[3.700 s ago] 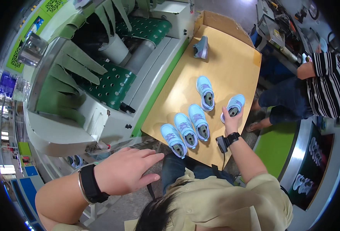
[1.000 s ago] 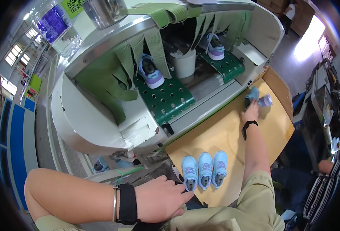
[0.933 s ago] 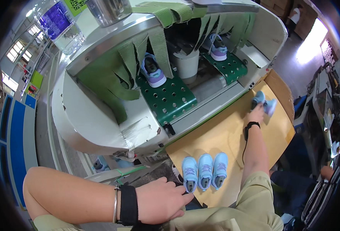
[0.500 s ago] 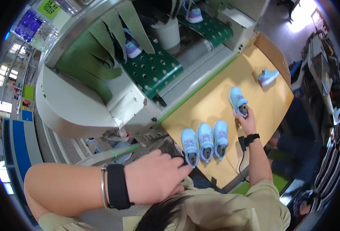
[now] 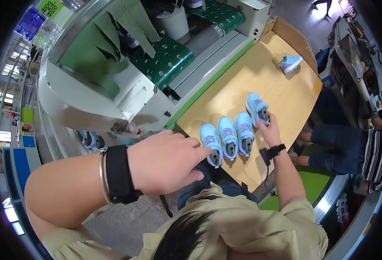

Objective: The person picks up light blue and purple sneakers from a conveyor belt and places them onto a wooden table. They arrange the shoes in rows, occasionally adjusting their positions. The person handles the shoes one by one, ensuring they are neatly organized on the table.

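My right hand [image 5: 269, 132] grips a light blue sneaker [image 5: 254, 104] at its heel, low over a wooden tabletop [image 5: 282, 99]. A dark grey insert shows in the opening of this sneaker. To its left, three matching sneakers stand in a row, toes pointing away: a left one [image 5: 208, 135], a middle one [image 5: 227, 130] and a right one [image 5: 244, 123]. Beside the heel of the left one is my left hand [image 5: 167, 160], thumb and index finger apart, with nothing visible in it. Another blue sneaker [image 5: 290, 65] lies alone near the table's far end.
Beyond the table stands a machine with a green perforated belt [image 5: 173, 60], hanging green strips [image 5: 134, 21] and a white bucket [image 5: 174, 25]. A cardboard side [image 5: 295, 41] edges the table's far end. At right, a person in a striped top [image 5: 376, 151] stands near another workbench.
My right hand has brought its sneaker left, close to the row of three. My left hand has moved up beside the leftmost sneaker's heel. The whole view has shifted a little.
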A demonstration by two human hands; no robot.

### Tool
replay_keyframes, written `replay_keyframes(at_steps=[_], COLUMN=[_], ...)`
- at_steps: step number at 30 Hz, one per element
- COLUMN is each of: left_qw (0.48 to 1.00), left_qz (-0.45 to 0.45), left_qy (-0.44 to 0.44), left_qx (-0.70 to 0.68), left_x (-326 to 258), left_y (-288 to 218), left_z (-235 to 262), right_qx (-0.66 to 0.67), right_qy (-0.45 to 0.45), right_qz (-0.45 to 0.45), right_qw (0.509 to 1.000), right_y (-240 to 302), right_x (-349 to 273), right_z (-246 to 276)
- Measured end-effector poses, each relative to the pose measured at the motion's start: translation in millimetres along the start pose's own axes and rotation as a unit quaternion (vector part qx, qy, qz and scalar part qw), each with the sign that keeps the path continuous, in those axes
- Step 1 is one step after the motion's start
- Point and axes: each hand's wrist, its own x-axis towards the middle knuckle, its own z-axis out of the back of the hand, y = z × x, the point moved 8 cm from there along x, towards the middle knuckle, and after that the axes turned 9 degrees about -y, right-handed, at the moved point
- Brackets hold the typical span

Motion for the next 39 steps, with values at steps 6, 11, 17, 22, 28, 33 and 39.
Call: replay_keyframes(at_steps=[6,11,17,22,28,33,39], left_qw=[1.0,1.0,0.999,0.999,0.997,0.997,0.998], left_qz=[0.002,-0.016,-0.022,-0.025,0.018,-0.031,0.003], left_qy=[0.009,0.005,-0.006,0.011,-0.014,-0.013,0.004], left_qx=[-0.002,-0.013,-0.033,-0.039,-0.072,-0.073,-0.064], left_x=[-4.0,-2.8,-3.4,1.8,-2.0,4.3,4.9], left_y=[-1.8,-0.2,-1.4,1.2,3.8,8.6,3.7], left_z=[-2.1,-3.7,-4.7,-2.7,-1.8,-2.8,-0.9], right_qx=[-0.002,-0.214,-0.404,-0.53,-0.327,-0.285,-0.166], right_qy=[0.176,0.173,0.022,-0.095,-0.228,-0.423,-0.319], right_qz=[0.008,0.167,0.128,0.058,-0.124,-0.083,0.031], right_qw=[0.984,0.947,0.906,0.84,0.909,0.857,0.933], right_y=[84.9,93.9,38.3,-36.6,-7.7,-114.3,-77.2], right_x=[36.2,97.7,240.6,290.2,234.8,293.4,194.8], right_z=[-65.1,-64.2,-5.0,89.7,94.1,240.8,134.3])
